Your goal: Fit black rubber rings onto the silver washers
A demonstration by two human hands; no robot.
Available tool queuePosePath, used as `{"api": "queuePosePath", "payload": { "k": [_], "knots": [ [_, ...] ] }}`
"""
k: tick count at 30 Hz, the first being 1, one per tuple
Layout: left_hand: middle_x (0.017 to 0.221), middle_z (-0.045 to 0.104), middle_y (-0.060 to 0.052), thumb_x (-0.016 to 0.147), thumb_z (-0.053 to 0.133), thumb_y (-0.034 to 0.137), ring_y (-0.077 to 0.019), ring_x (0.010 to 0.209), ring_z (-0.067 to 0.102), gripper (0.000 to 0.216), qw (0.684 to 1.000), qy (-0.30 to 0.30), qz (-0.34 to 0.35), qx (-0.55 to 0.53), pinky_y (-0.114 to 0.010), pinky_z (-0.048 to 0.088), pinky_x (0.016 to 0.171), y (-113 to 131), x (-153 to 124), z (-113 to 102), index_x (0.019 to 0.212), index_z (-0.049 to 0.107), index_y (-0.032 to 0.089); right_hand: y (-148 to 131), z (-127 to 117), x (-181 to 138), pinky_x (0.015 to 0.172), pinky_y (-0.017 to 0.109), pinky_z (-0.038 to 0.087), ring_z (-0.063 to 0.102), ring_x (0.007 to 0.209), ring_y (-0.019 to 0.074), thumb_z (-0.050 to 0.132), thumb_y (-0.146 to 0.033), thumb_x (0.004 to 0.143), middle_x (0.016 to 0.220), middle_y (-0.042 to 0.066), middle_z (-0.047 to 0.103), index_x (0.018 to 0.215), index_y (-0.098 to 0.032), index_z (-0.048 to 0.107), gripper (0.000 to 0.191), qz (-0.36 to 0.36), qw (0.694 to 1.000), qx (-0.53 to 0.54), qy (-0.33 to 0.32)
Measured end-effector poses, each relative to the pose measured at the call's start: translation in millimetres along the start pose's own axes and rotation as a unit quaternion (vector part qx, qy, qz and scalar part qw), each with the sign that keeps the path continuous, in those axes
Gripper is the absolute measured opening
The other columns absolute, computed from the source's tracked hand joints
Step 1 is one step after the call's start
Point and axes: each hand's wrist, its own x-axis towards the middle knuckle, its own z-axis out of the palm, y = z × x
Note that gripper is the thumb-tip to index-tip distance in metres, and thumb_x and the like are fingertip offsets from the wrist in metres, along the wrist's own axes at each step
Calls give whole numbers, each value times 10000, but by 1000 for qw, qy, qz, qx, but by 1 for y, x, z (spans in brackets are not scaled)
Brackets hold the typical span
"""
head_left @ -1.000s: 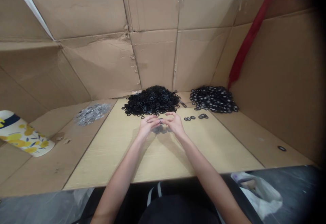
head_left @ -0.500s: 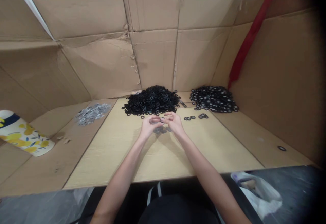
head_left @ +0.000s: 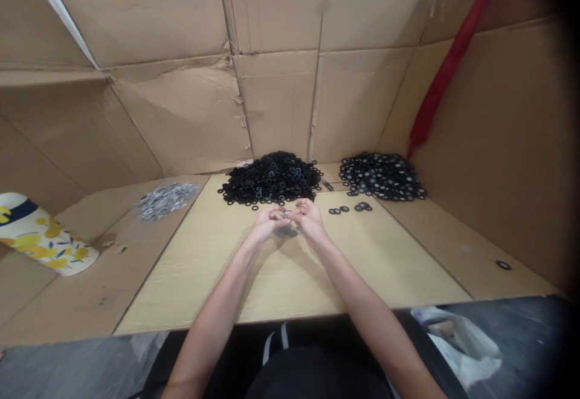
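My left hand (head_left: 266, 222) and my right hand (head_left: 309, 219) meet fingertip to fingertip above the wooden board (head_left: 217, 272), pinching a small black ring (head_left: 287, 215) between them. A few small grey pieces lie on the board right under the fingers. Just beyond the hands sits a big heap of black rings (head_left: 270, 178). A second heap of black rings with pale centres (head_left: 381, 176) lies to the right, with a few loose ones (head_left: 348, 208) near my right hand.
A pile of grey metal pieces (head_left: 165, 199) lies at the left on cardboard. A flowered white object (head_left: 43, 243) rests far left. Cardboard walls (head_left: 281, 103) enclose the bench, with a red strip (head_left: 446, 66) at the right. One stray ring (head_left: 502, 265) lies far right.
Both hands have drawn closer together and the fingers have curled tighter around the ring. The view has shifted very slightly.
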Motion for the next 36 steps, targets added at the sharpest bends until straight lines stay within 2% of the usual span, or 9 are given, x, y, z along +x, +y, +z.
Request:
{"api": "queuePosePath", "payload": {
  "k": [4, 9, 13, 18, 28, 36],
  "knots": [
    [467, 516, 72, 449, 755, 164, -67, 433, 473, 391, 999, 33, 11, -15, -205, 360, 495, 8, -3, 1, 780, 548, 144, -6, 2, -1, 447, 193, 316, 463, 451, 79, 672, -205, 488, 513, -83, 519, 760, -214, 373, 404, 15, 1000, 24, -6],
    [455, 492, 89, 430, 763, 137, -55, 440, 469, 434, 992, 82, 17, -95, -193, 354, 521, 16, -8, 7, 760, 482, 152, -8, 4, -1, 409, 168, 258, 413, 434, 55, 678, -185, 483, 507, -99, 471, 720, -218, 323, 428, 12, 999, 46, 1],
    [497, 531, 76, 412, 770, 121, -69, 473, 515, 486, 982, 104, 15, -158, -202, 386, 560, 14, -7, 9, 759, 432, 165, -4, 4, -1, 397, 165, 233, 354, 413, 39, 687, -191, 486, 493, -119, 377, 692, -220, 298, 441, 9, 999, 50, -10],
    [557, 580, 47, 417, 774, 118, -88, 516, 557, 512, 976, 112, 12, -187, -211, 403, 576, 9, -6, 9, 785, 421, 170, -2, 2, -2, 401, 178, 229, 335, 417, 44, 675, -214, 511, 526, -109, 390, 735, -225, 319, 420, 7, 999, 4, -36],
    [533, 566, 48, 416, 793, 156, -90, 498, 546, 501, 987, 94, -21, -130, -195, 381, 512, 9, -7, 7, 778, 448, 164, 1, -10, 4, 465, 197, 305, 385, 498, 70, 658, -239, 520, 572, -96, 414, 766, -222, 349, 395, -12, 989, -103, -106],
    [602, 643, -15, 438, 790, 219, -122, 536, 581, 451, 997, 69, 18, -6, -244, 448, 567, 2, -4, 6, 761, 482, 147, 2, -20, 6, 472, 195, 277, 359, 508, 76, 601, -208, 574, 572, -90, 388, 731, -216, 377, 274, -83, 956, -247, -135]
  ]
}}
